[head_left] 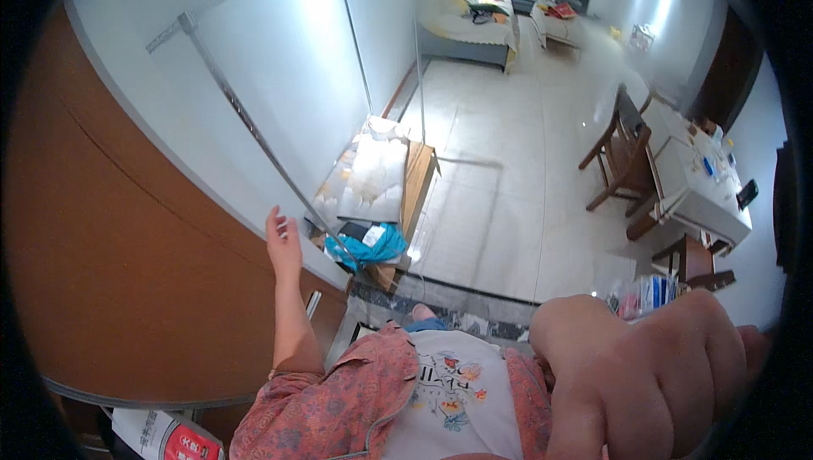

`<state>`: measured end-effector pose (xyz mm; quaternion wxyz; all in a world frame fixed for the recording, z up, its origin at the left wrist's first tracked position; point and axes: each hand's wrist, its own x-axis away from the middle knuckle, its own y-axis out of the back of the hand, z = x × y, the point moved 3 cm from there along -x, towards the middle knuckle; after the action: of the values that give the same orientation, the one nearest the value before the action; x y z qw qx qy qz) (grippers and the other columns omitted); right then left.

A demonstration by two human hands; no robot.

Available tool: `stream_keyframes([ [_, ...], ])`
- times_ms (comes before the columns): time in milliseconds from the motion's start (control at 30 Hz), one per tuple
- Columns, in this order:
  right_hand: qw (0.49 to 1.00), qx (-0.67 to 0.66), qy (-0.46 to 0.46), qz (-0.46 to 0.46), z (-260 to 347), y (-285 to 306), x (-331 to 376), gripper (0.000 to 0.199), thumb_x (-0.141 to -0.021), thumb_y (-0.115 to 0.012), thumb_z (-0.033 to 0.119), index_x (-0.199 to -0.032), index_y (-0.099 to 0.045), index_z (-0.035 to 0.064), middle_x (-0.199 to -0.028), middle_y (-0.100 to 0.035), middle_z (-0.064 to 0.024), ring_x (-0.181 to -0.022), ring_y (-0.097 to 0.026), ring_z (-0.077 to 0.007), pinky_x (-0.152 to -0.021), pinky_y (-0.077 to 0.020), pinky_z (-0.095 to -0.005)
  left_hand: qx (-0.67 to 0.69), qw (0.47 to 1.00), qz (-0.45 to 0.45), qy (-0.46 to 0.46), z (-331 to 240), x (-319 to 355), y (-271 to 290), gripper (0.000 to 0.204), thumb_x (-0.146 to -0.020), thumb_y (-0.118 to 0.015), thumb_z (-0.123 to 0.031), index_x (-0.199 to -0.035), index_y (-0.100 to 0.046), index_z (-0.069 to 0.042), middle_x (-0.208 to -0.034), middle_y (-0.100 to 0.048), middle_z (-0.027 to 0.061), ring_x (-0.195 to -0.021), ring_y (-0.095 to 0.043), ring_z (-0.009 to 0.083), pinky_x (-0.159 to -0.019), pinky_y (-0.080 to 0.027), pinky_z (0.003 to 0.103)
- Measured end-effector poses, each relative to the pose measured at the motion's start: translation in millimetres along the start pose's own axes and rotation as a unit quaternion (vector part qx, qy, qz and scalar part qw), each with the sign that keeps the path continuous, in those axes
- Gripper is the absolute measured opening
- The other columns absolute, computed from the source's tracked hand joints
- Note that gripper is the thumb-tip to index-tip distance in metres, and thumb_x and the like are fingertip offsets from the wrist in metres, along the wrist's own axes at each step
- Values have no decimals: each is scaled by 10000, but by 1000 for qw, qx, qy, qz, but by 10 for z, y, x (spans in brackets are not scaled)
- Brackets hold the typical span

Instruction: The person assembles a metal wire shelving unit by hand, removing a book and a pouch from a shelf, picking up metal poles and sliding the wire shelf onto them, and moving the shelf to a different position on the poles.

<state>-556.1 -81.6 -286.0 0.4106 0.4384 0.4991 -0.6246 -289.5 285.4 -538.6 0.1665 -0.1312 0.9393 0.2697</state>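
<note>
A slender silver metal pole (243, 113) slants from upper left toward the centre. Near its lower part, the left hand (284, 240) points upward, fingers loosely spread. At lower right, the right hand (660, 367) is curled; whether it holds something, I cannot tell.

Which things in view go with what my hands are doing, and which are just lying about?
Probably in use:
Metal rack, nearest your open left hand
Right hand: curled; I can't tell whether it holds anything

Apparently just lying about:
Turquoise bundle by the rack's foot
Wooden chair
Sofa at the back
</note>
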Motion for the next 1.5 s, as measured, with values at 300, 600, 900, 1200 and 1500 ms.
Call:
stream_keyframes([
  [300, 998, -48, -39, 28, -9, 1556, -653, 501, -986, -421, 222, -495, -371, 136, -442, -422, -21, -376, -392, -123, -390, -398, -272, -8, 965, -229, -131, -1018, -1448, 50, 483, -935, -580, -210, -1369, -419, -71, -1249, -478, 137, -1052, -509, 194, -870, -452, 321],
  [600, 984, 113, 118, -68, -712, 3409, -1055, 452, -966, -417, 419, -602, -411, 150, -572, -376, 9, -561, -365, -122, -543, -334, -283, 76, 947, -242, -195, -1732, -2374, 260, 351, -976, -520, -233, -1247, -472, -16, -965, -560, 60, -823, -537, 113, -729, -461, 255],
  [900, 837, 323, 325, -299, -1491, 5039, -1383, 333, -970, -299, 298, -798, -503, 99, -725, -468, -41, -726, -447, -148, -664, -383, -331, 84, 933, -344, -68, -2004, -2521, 313, 289, -1002, -427, -349, -881, -469, -90, -595, -408, -29, -453, -387, 54, -408, -326, 221],
  [1200, 794, 206, 269, -504, -2466, 5715, -1603, 402, -967, -372, 345, -1235, -454, 57, -1232, -532, -139, -1095, -518, -248, -859, -445, -390, 6, 897, -430, -104, -1925, -2676, 318, 376, -1008, -376, -440, -824, -407, -114, -550, -368, -29, -406, -314, 48, -351, -246, 212],
  [1500, 799, 71, 228, -552, -2930, 5461, -1776, 599, -956, -304, 468, -1331, -431, 19, -1292, -513, -143, -1186, -487, -277, -957, -411, -456, 22, 892, -438, -106, -1934, -2714, 274, 385, -1003, -388, -448, -816, -411, -112, -545, -361, -40, -415, -316, 41, -362, -241, 211],
])
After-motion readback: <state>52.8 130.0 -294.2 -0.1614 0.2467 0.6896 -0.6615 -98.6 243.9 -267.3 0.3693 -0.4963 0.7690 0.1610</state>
